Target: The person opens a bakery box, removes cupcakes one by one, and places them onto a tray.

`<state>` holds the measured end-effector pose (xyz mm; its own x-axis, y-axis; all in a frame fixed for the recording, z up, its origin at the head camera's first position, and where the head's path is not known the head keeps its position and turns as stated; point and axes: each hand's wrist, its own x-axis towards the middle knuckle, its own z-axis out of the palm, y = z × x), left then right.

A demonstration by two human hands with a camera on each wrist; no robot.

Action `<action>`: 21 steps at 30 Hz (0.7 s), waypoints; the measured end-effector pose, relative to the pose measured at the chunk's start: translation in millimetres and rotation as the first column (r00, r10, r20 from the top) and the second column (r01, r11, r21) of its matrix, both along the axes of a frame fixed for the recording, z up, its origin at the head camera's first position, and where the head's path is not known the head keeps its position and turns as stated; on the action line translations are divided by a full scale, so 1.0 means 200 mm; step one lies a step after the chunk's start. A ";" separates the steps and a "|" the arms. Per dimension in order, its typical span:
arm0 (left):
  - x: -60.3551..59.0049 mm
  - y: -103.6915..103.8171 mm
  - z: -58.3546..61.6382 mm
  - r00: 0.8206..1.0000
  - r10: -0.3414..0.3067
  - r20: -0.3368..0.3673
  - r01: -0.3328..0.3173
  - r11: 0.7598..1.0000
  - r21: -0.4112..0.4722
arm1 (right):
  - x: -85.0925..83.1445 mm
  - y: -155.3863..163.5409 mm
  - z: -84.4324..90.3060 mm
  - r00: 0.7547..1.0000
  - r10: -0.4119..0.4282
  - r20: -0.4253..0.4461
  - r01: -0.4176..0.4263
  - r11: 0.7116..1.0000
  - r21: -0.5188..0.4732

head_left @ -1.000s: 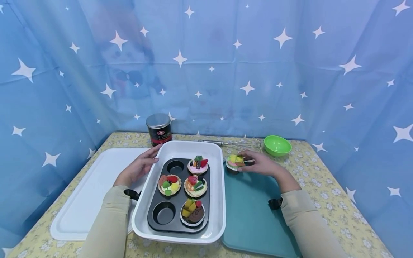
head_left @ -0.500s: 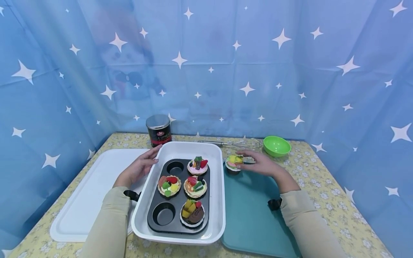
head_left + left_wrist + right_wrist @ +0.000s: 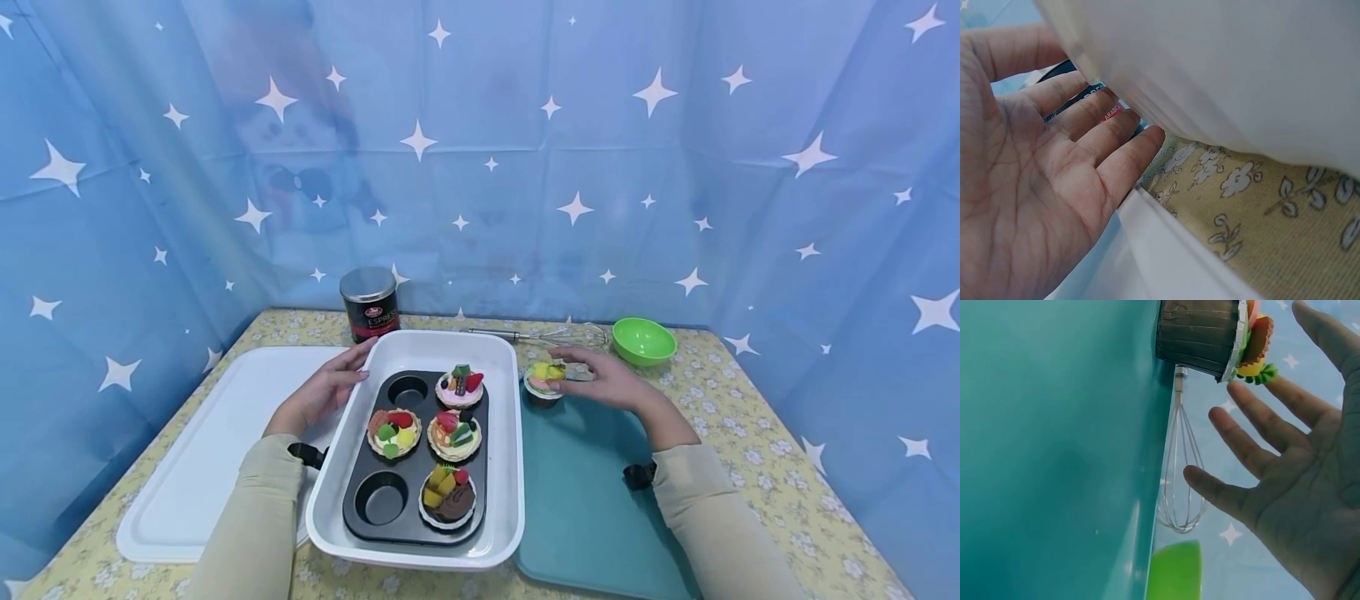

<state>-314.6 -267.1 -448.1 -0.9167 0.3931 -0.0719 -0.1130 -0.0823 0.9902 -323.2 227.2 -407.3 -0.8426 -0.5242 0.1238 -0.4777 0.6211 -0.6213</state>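
Note:
A toy cupcake (image 3: 543, 387) with yellow fruit on top and a dark brown cup stands upright at the far left corner of the teal tray (image 3: 600, 500). Close beside it is my right hand (image 3: 600, 379), fingers spread; the right wrist view shows its fingertips near the fruit topping (image 3: 1257, 347). My left hand (image 3: 318, 392) has its extended fingertips against the left side of a white deep tray (image 3: 415, 554). Inside that tray lies a black muffin tin (image 3: 408, 537) bearing several fruit-topped tarts, such as a chocolate one (image 3: 447, 497), with two cups vacant.
A flat white tray (image 3: 217, 450) lies to the left, partly under my left arm. Along the back are an espresso tin (image 3: 370, 304), a whisk (image 3: 555, 335) and a green bowl (image 3: 645, 341). A blue starry curtain (image 3: 480, 167) surrounds the flowered tablecloth (image 3: 757, 467).
My right hand has let go of the cupcake and its fingers have spread. The cupcake now sits a little more level on the teal tray. My left hand stays at the deep tray.

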 end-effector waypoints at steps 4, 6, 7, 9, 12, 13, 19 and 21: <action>0.00 0.00 0.00 1.000 -0.001 0.002 0.001 1.000 0.009 | 0.00 0.00 0.00 1.000 0.004 0.005 -0.004 0.999 -0.035; 0.00 0.00 0.00 1.000 0.001 0.001 -0.001 1.000 0.009 | 0.00 0.00 0.01 1.000 0.005 0.009 -0.004 0.999 -0.049; 0.00 0.00 0.00 1.000 0.002 0.002 -0.002 1.000 0.009 | 0.00 0.00 0.01 1.000 0.009 0.006 -0.008 0.999 -0.054; 0.00 0.00 0.00 1.000 0.003 0.002 -0.003 1.000 0.006 | 0.01 0.00 0.02 1.000 0.010 0.006 -0.010 0.998 -0.068; 0.00 0.00 0.00 1.000 0.007 0.000 -0.007 1.000 0.001 | 0.02 -0.01 0.04 1.000 0.023 -0.016 -0.024 0.996 -0.082; 0.00 0.00 0.00 1.000 0.006 0.000 -0.006 1.000 0.002 | 0.02 -0.01 0.05 0.999 0.030 -0.025 -0.032 0.996 -0.085; 0.00 0.00 -0.01 1.000 0.008 0.004 -0.008 1.000 0.014 | 0.03 -0.02 0.08 0.996 0.073 -0.051 -0.078 0.992 -0.100; 0.00 0.00 -0.01 1.000 0.009 0.005 -0.010 1.000 0.015 | 0.04 -0.03 0.09 0.995 0.083 -0.058 -0.089 0.991 -0.101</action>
<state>-314.5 -266.6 -449.2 -0.9201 0.3855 -0.0700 -0.1165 -0.0985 0.9883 -314.9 220.9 -389.8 -0.7857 -0.5762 0.2251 -0.5610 0.5103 -0.6518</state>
